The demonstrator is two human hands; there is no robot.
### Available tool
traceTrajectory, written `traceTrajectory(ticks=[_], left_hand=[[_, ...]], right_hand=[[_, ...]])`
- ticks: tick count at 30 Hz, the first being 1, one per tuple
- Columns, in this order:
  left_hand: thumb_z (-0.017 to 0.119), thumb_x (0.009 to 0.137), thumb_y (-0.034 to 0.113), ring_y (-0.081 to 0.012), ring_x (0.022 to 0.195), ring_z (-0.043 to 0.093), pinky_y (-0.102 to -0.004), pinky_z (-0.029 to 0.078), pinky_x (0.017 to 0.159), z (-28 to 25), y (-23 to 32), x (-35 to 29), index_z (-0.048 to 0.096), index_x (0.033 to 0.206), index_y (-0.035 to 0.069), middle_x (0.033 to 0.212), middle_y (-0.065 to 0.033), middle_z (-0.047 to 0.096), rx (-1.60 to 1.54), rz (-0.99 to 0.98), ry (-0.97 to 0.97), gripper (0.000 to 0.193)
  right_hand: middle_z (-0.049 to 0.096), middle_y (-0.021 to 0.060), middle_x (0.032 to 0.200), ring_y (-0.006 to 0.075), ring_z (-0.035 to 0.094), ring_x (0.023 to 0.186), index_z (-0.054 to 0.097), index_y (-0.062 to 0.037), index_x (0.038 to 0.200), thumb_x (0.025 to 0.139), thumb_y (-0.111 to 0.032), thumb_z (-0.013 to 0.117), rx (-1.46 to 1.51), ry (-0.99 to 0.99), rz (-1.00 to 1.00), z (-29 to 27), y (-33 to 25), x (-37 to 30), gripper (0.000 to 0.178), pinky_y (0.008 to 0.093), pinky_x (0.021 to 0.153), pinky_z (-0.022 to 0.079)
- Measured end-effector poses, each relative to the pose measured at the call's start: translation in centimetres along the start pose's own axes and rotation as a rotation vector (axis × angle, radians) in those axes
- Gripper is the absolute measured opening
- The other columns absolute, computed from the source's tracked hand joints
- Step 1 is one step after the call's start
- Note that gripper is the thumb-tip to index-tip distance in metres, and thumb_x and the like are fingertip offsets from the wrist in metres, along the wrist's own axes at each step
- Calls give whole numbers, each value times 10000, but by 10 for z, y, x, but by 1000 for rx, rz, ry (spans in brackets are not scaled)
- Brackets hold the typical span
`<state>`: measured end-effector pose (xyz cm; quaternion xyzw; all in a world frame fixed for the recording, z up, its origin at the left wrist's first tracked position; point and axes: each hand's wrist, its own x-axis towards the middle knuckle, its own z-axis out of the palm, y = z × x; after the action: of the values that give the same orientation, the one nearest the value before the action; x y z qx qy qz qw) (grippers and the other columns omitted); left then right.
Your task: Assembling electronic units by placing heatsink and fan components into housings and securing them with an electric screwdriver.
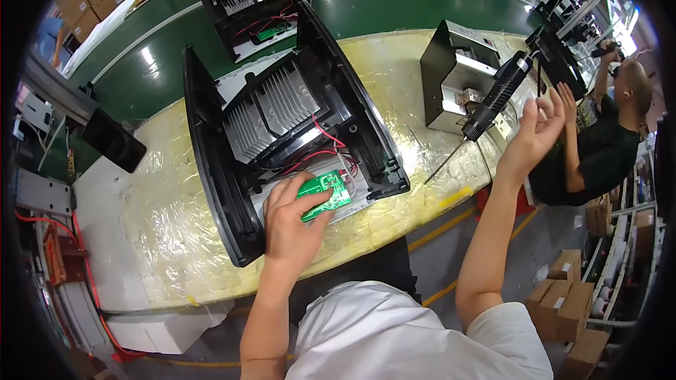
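Note:
My left hand point(290, 218) grips a green circuit board point(326, 195), thumb across its face and fingers along its far left edge. The board sits at the near end of an open black housing point(380, 127); red and dark wires point(327, 142) run beside it. Inside the housing is a finned silver heat sink point(271, 112). My right hand point(533, 134) is raised at the right, fingers loosely curled and apart, with nothing visible in it. Left of this hand, apart from it, a black electric screwdriver point(498, 95) hangs tilted, its long bit point(446, 160) pointing down and left.
Behind the screwdriver stands a black and silver metal box point(458, 77). A second housing point(246, 7) rests on the green conveyor point(373, 1) beyond the film-covered table point(162, 239). A dark screen point(114, 139) is at left. A co-worker point(598, 134) stands close at right, near cardboard boxes point(563, 306).

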<state>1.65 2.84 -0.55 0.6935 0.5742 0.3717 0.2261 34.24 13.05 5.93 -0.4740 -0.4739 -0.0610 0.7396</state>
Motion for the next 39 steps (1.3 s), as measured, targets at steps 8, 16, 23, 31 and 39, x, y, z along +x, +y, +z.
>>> traceTrajectory(ticks=[8,16,23,31,39], left_hand=[[820,655,32,-321,1105,600,-391,447,980,-2,2,-1,780,1003,25,1179,-130,670,41,14,-16,351],[820,679,54,-323,1089,594,-409,433,963,5,3,7,784,991,66,1177,-106,663,35,67,-1,315],[806,664,14,-332,1095,593,-404,449,965,6,5,7,778,1004,47,1162,-123,668,31,39,0,343],[799,662,-6,-329,1111,589,-396,446,981,7,7,12,770,1009,18,1170,-137,665,32,6,0,349],[796,661,-13,-332,1140,582,-395,441,1005,8,5,10,771,1017,15,1197,-152,664,50,-31,4,358]], right_hand=[[606,36,933,71,590,785,456,-30,1456,996,-231,654,-119,-402,500,-9,23,-6,540,205,612,485],[664,65,911,74,615,687,371,1,1502,982,-191,673,-99,-452,568,-8,17,-12,632,210,523,515],[682,142,1014,181,690,833,267,-3,1535,979,-108,634,377,-364,699,6,20,-41,674,321,702,567],[539,72,1063,148,507,680,450,-220,1457,968,-194,612,1185,-115,141,-13,-14,43,516,271,634,494],[484,9,838,91,447,549,462,-56,1245,982,-78,574,747,-361,132,6,-11,98,286,284,502,398]])
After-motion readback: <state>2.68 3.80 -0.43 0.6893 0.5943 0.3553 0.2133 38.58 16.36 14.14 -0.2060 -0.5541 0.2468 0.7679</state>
